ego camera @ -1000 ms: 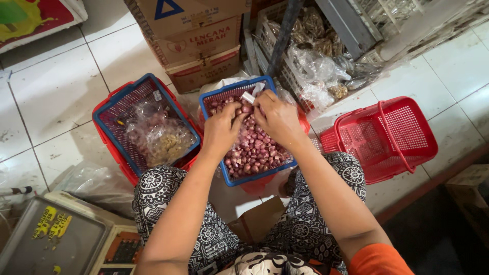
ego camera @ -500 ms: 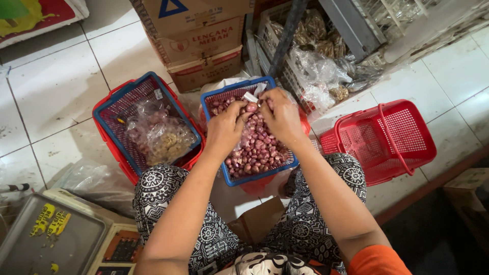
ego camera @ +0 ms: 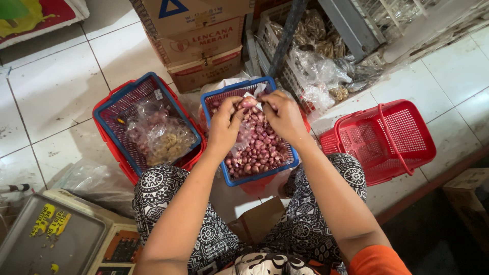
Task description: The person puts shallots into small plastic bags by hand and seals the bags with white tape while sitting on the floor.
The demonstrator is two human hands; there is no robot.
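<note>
- A single shallot (ego camera: 248,103) sits pinched between both hands above the far end of a blue basket (ego camera: 214,100), where loose skins and trimmings can drop back into the heap rather than onto the floor.
- The left hand (ego camera: 225,125) is closed round the bulb from the left, thumb and fingers curled against it, apparently to steady it.
- The right hand (ego camera: 284,116) is closed too, its fingertips meeting the shallot from the right together with a scrap of pale, papery material; whether that is skin or plastic I cannot tell.
- Below the hands the blue basket is filled with red shallots (ego camera: 257,147), and a clear plastic bag (ego camera: 242,138) lies on top of them, just under the left wrist.
- This basket rests between the person's knees, on patterned black-and-white trousers (ego camera: 168,193), which keeps it close and within reach of both arms.
- To the left, touching the knee, a second blue basket nested in a red one (ego camera: 109,135) holds clear bags of shallots and paler pieces.
- To the right, an empty red basket with handle (ego camera: 382,138) stands on the white tiled floor (ego camera: 51,91), near the right knee.
- Beyond the baskets are stacked cardboard boxes (ego camera: 201,43) and a white crate of bagged goods (ego camera: 318,56).
- At the lower left corner stands a weighing scale with metal tray (ego camera: 51,239).
</note>
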